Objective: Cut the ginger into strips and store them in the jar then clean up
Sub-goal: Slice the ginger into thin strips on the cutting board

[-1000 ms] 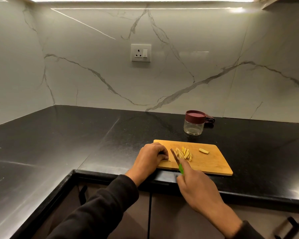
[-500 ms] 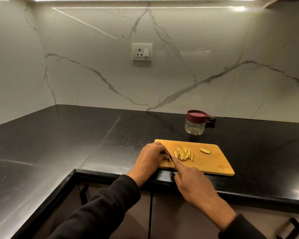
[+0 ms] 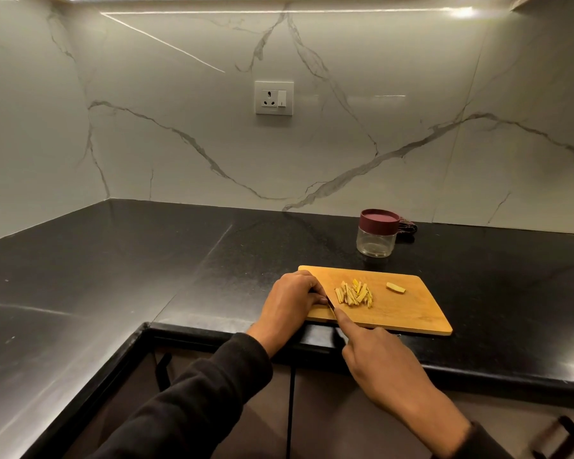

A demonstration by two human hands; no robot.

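Near the middle of the frame, a little below it, a pile of ginger strips [image 3: 354, 294] is lying on the wooden cutting board [image 3: 401, 313]. Much of the cutting looks done. One bigger ginger piece [image 3: 395, 287] is still lying uncut, to the right of the pile.

Something small is being held down at the left end of the board by the left hand [image 3: 290, 301]; its fingers are curled, but what is under them cannot be seen. The knife [image 3: 330, 305] is being gripped by the right hand [image 3: 378, 357], with one finger laid along the top, and the blade is being pressed down just beside the left fingers.

The jar [image 3: 377, 235] is standing above the board, right of center, apart from it, with its dark red lid [image 3: 379, 220] still on. No ginger is being kept in it yet. Filling it and cleaning up are likely still left.

A dark cloth [image 3: 408, 228] is lying just behind the jar. A wall socket [image 3: 274, 98] is showing in the upper middle. Nothing is blocking the way between board and jar on the black counter [image 3: 113, 276].
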